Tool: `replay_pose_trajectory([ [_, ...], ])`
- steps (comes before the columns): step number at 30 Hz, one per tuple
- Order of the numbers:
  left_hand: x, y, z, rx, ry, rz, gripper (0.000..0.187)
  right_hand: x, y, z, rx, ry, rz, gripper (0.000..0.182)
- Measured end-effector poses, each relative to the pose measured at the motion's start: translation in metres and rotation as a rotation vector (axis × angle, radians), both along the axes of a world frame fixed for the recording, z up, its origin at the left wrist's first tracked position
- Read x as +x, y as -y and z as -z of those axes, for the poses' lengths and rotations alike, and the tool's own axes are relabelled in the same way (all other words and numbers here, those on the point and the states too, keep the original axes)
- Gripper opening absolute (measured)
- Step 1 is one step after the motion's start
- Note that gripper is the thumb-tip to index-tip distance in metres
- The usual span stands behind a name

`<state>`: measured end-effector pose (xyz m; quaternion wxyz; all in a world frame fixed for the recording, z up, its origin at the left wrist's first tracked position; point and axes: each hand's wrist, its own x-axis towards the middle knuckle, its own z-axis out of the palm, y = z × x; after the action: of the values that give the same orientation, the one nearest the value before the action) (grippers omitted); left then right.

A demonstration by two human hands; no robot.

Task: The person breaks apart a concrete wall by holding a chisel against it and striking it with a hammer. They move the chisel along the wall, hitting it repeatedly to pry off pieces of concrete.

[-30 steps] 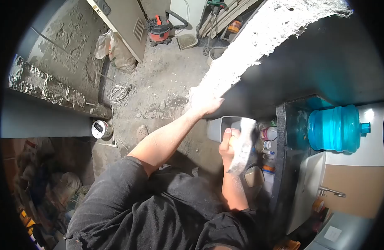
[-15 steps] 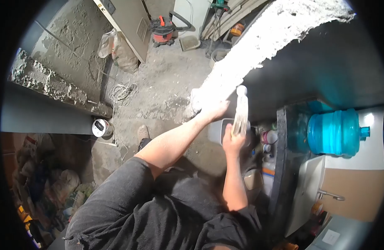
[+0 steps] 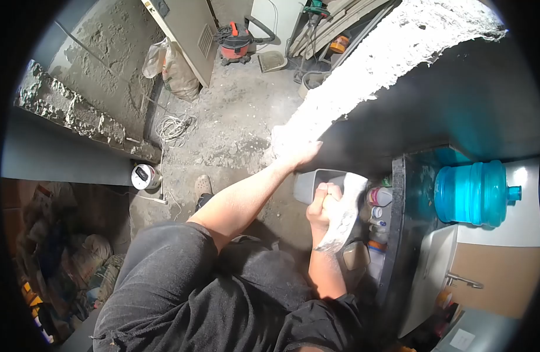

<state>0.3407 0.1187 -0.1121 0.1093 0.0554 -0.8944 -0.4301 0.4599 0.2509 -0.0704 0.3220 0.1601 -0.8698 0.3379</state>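
Note:
My left hand (image 3: 305, 154) rests at the lower end of a rough, brightly lit white wall edge (image 3: 364, 70); its fingers are washed out by glare. Beside a grey bin (image 3: 305, 186), my right hand (image 3: 325, 205) is closed around a whitish, plaster-coated tool (image 3: 342, 220). The tool is blurred and lies along the outer side of the hand, one end above the bin's right side and the other near my wrist.
At right, a blue water jug (image 3: 472, 192) lies on a counter beside a sink (image 3: 425, 281). Bottles (image 3: 378, 198) stand below. A vacuum (image 3: 233, 44), coiled cable (image 3: 175, 129) and white bucket (image 3: 144, 176) are on the floor.
The tool has swung from upright above my right hand to slanting down beside it. My right hand has turned and shifted slightly left; my left hand stays at the wall edge.

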Motion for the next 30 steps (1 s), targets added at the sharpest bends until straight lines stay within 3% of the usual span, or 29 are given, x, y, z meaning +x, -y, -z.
replay_pose_trajectory([
  [3, -0.008, 0.011, 0.015, 0.003, -0.077, 0.043, 0.032, -0.007, 0.006, -0.017, 0.022, 0.189, 0.031, 0.006],
  [4, -0.006, 0.013, 0.011, 0.003, -0.080, 0.045, 0.032, -0.013, 0.003, 0.002, -0.063, 0.269, 0.003, 0.007],
  [5, -0.006, 0.015, 0.007, 0.019, -0.102, 0.043, 0.033, -0.014, -0.003, 0.019, -0.156, 0.214, -0.005, 0.010],
  [7, -0.009, 0.025, 0.001, 0.034, -0.119, 0.040, 0.034, -0.007, -0.001, 0.011, -0.055, 0.170, 0.027, 0.014],
  [9, -0.013, 0.032, 0.005, 0.019, -0.146, 0.176, 0.035, -0.004, -0.001, 0.016, -0.060, 0.219, 0.089, 0.014],
  [11, -0.023, 0.029, 0.017, 0.034, -0.194, 0.168, 0.032, 0.000, -0.001, 0.018, -0.065, 0.272, 0.156, 0.014],
  [13, -0.024, 0.030, 0.006, 0.044, -0.251, 0.160, 0.029, -0.005, 0.003, 0.005, -0.097, 0.070, -0.044, 0.012],
  [14, -0.022, 0.032, 0.001, 0.019, -0.203, 0.202, 0.027, -0.011, -0.006, 0.029, 0.121, -0.012, 0.008, 0.013],
  [15, -0.020, 0.032, -0.005, -0.006, -0.154, 0.244, 0.025, -0.012, 0.005, 0.030, -0.231, 0.223, 0.003, 0.012],
  [18, -0.030, 0.028, 0.008, 0.077, -0.022, 0.208, 0.021, -0.031, 0.005, 0.031, -0.113, 0.248, -0.031, 0.005],
  [21, -0.023, 0.031, -0.005, 0.119, -0.032, 0.224, 0.020, -0.025, 0.006, 0.033, -0.293, 0.404, 0.046, 0.008],
  [23, -0.028, 0.030, 0.019, 0.057, -0.075, 0.201, 0.019, -0.014, 0.011, 0.004, 0.124, 0.104, 0.038, 0.009],
  [25, -0.025, 0.033, 0.001, 0.093, -0.045, 0.223, 0.020, -0.017, 0.011, 0.028, 0.012, -0.032, 0.004, 0.011],
  [27, -0.024, 0.032, -0.001, 0.203, -0.214, 0.223, 0.023, -0.027, 0.017, 0.042, -0.370, 0.414, -0.025, 0.009],
  [28, -0.013, 0.037, -0.040, 0.180, -0.160, 0.193, 0.024, -0.035, 0.017, 0.047, -0.253, 0.481, -0.015, 0.008],
  [29, -0.008, 0.038, -0.040, 0.182, -0.161, 0.201, 0.024, -0.032, 0.016, 0.050, -0.077, 0.426, 0.127, 0.009],
  [30, -0.010, 0.042, -0.041, 0.244, -0.132, 0.229, 0.025, -0.031, 0.017, 0.045, -0.188, 0.380, 0.003, 0.015],
])
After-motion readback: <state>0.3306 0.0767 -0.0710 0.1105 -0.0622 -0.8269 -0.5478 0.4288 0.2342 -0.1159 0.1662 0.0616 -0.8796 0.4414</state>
